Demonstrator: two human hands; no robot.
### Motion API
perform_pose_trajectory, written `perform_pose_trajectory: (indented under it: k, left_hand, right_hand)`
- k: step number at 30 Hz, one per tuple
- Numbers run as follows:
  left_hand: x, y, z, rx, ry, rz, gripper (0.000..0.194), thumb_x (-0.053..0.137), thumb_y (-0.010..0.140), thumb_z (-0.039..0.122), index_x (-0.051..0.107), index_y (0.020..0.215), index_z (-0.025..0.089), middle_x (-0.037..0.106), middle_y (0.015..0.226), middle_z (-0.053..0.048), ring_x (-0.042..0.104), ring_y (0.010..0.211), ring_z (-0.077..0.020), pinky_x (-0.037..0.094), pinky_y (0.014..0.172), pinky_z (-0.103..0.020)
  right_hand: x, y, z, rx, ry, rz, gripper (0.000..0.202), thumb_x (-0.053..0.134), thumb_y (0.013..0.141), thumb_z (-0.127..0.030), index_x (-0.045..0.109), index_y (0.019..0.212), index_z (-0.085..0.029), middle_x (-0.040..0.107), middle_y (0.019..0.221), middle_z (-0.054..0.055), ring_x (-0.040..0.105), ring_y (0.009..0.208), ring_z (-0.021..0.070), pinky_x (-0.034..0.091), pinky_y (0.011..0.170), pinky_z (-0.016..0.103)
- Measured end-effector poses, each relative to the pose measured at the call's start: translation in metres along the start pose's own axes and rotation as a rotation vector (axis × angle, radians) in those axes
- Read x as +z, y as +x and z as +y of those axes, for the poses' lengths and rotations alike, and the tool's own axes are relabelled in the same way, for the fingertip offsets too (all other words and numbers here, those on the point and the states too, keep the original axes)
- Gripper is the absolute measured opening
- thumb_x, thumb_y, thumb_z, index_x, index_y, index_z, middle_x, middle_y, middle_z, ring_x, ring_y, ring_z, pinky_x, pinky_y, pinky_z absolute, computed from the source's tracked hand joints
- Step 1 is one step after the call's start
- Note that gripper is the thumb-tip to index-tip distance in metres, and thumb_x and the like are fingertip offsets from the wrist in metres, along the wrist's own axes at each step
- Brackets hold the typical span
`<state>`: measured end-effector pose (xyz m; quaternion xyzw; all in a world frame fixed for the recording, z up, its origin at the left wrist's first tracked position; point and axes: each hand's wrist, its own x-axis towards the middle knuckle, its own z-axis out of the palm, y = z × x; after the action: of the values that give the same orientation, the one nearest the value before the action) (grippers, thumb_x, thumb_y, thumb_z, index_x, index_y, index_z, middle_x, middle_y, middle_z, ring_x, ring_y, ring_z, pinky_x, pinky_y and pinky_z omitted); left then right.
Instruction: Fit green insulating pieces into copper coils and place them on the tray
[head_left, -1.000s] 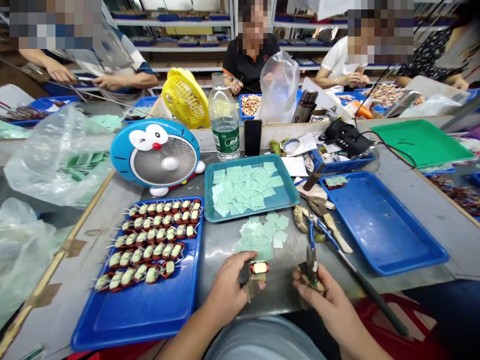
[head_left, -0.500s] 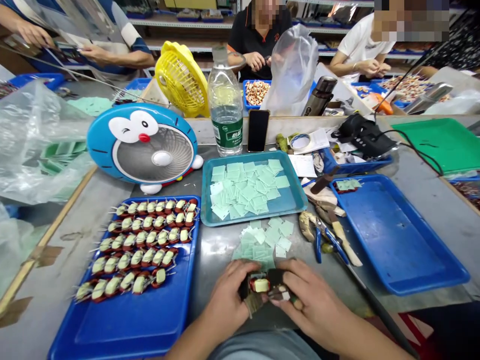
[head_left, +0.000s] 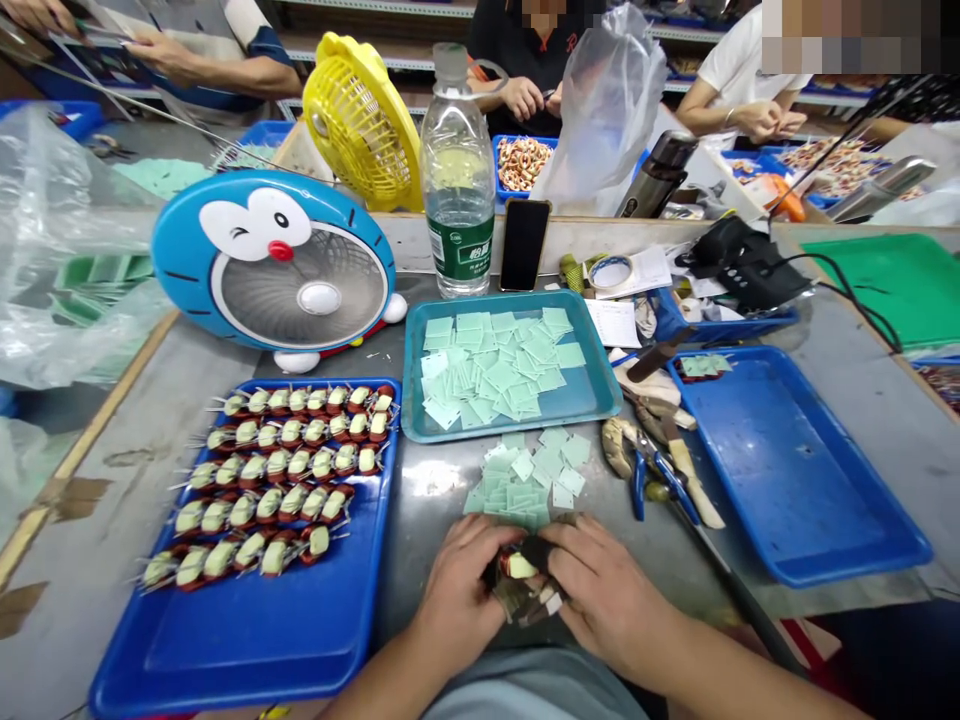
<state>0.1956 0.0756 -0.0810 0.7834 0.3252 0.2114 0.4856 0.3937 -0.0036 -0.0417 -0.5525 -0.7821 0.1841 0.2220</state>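
Between my two hands, low in the middle, is a coil part [head_left: 517, 565] with red-brown winding and a pale yellow-green top. My left hand [head_left: 461, 580] is closed round its left side. My right hand [head_left: 600, 580] is closed at its right side, with something dark and a small white bit at the fingers. The exact grips are partly hidden. Just beyond the fingers lies a loose pile of pale green squares [head_left: 517, 480]. More such squares lie in a teal tray [head_left: 611, 400]. Rows of similar coil parts [head_left: 270, 465] fill the upper part of a blue tray [head_left: 225, 650] at left.
Pliers [head_left: 664, 475] and other tools lie right of the squares. A second blue tray [head_left: 810, 470] holds a few parts in its far left corner. Behind stand a blue fan [head_left: 277, 265], a water bottle [head_left: 459, 200] and a phone [head_left: 524, 245]. Other people sit across the bench.
My hands have drawn slightly closer together around the coil part, which is now more covered by the right fingers. The camera view has shifted slightly.
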Motion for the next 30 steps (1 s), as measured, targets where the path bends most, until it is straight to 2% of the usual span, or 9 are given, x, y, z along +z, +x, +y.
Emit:
perform_pose_trajectory:
  k: [6, 11, 15, 17, 21, 23, 25, 28, 30]
  left_hand:
    - [-0.001, -0.004, -0.003, -0.016, 0.009, -0.005, 0.041, 0.077, 0.083, 0.033, 0.062, 0.12, 0.024, 0.069, 0.109, -0.008, 0.064, 0.101, -0.025, 0.049, 0.088, -0.038]
    - [-0.009, -0.004, 0.002, -0.046, 0.024, -0.011, 0.052, 0.08, 0.081, 0.04, 0.059, 0.127, 0.025, 0.066, 0.117, -0.01, 0.063, 0.108, -0.0264, 0.051, 0.092, -0.04]
    - [-0.011, 0.001, 0.005, -0.001, 0.027, -0.018, 0.054, 0.081, 0.08, 0.039, 0.06, 0.127, 0.024, 0.066, 0.113, -0.01, 0.063, 0.105, -0.0264, 0.051, 0.09, -0.04]
    - [-0.013, 0.004, 0.009, 0.021, 0.019, -0.025, 0.049, 0.079, 0.081, 0.037, 0.062, 0.126, 0.024, 0.066, 0.112, -0.01, 0.063, 0.105, -0.0259, 0.05, 0.09, -0.039]
    - [-0.02, 0.011, 0.027, -0.036, -0.059, -0.028, 0.019, 0.072, 0.087, 0.031, 0.069, 0.103, 0.022, 0.067, 0.102, -0.008, 0.062, 0.097, -0.023, 0.047, 0.086, -0.036]
    - [-0.025, 0.017, 0.041, -0.144, -0.176, 0.001, 0.016, 0.072, 0.087, 0.034, 0.067, 0.094, 0.02, 0.065, 0.093, -0.005, 0.061, 0.089, -0.0202, 0.047, 0.081, -0.032]
    - [-0.028, 0.025, 0.056, -0.256, -0.323, 0.014, 0.021, 0.072, 0.087, 0.038, 0.065, 0.09, 0.019, 0.063, 0.087, -0.003, 0.059, 0.081, -0.0177, 0.046, 0.074, -0.028]
    - [-0.03, 0.033, 0.076, -0.359, -0.472, -0.005, 0.029, 0.075, 0.084, 0.043, 0.063, 0.087, 0.017, 0.063, 0.081, -0.001, 0.057, 0.074, -0.0154, 0.045, 0.069, -0.025]
    - [-0.032, 0.032, 0.086, -0.381, -0.514, -0.036, 0.033, 0.073, 0.085, 0.048, 0.062, 0.086, 0.017, 0.063, 0.077, 0.0, 0.058, 0.068, -0.0148, 0.047, 0.066, -0.026]
  right_hand:
    - [-0.006, -0.019, 0.011, 0.139, 0.135, 0.007, 0.031, 0.06, 0.093, -0.016, 0.053, 0.123, -0.019, 0.061, 0.123, 0.011, 0.057, 0.114, 0.0259, 0.049, 0.098, 0.04]
    - [-0.015, -0.032, 0.014, 0.284, 0.199, 0.061, 0.011, 0.057, 0.097, -0.018, 0.056, 0.107, -0.022, 0.06, 0.107, 0.007, 0.059, 0.098, 0.0196, 0.049, 0.084, 0.031]
    - [-0.01, -0.031, 0.008, 0.305, 0.273, 0.066, 0.005, 0.055, 0.097, -0.018, 0.056, 0.102, -0.021, 0.059, 0.104, 0.007, 0.058, 0.096, 0.0185, 0.047, 0.083, 0.029]
    - [-0.007, -0.031, 0.005, 0.316, 0.302, 0.086, 0.006, 0.055, 0.097, -0.017, 0.057, 0.101, -0.02, 0.059, 0.1, 0.006, 0.058, 0.093, 0.0179, 0.047, 0.082, 0.029]
    - [-0.005, -0.031, -0.002, 0.465, 0.422, 0.17, 0.009, 0.06, 0.096, -0.026, 0.063, 0.101, -0.02, 0.063, 0.096, 0.006, 0.06, 0.089, 0.0186, 0.047, 0.079, 0.029]
    - [-0.003, -0.026, -0.012, 0.613, 0.623, 0.209, 0.021, 0.067, 0.092, -0.035, 0.065, 0.107, -0.02, 0.066, 0.095, 0.006, 0.062, 0.088, 0.0195, 0.049, 0.079, 0.029]
    - [0.001, -0.016, -0.027, 0.731, 0.947, 0.241, 0.04, 0.074, 0.086, -0.042, 0.063, 0.117, -0.02, 0.069, 0.098, 0.005, 0.064, 0.09, 0.0205, 0.05, 0.081, 0.029]
    - [0.008, 0.002, -0.049, 0.766, 1.347, 0.371, 0.055, 0.081, 0.079, -0.046, 0.061, 0.123, -0.021, 0.07, 0.109, 0.005, 0.064, 0.097, 0.0205, 0.049, 0.086, 0.029]
    - [0.012, 0.009, -0.06, 0.788, 1.476, 0.473, 0.052, 0.083, 0.078, -0.047, 0.063, 0.117, -0.02, 0.07, 0.101, 0.004, 0.062, 0.089, 0.0173, 0.048, 0.081, 0.027]
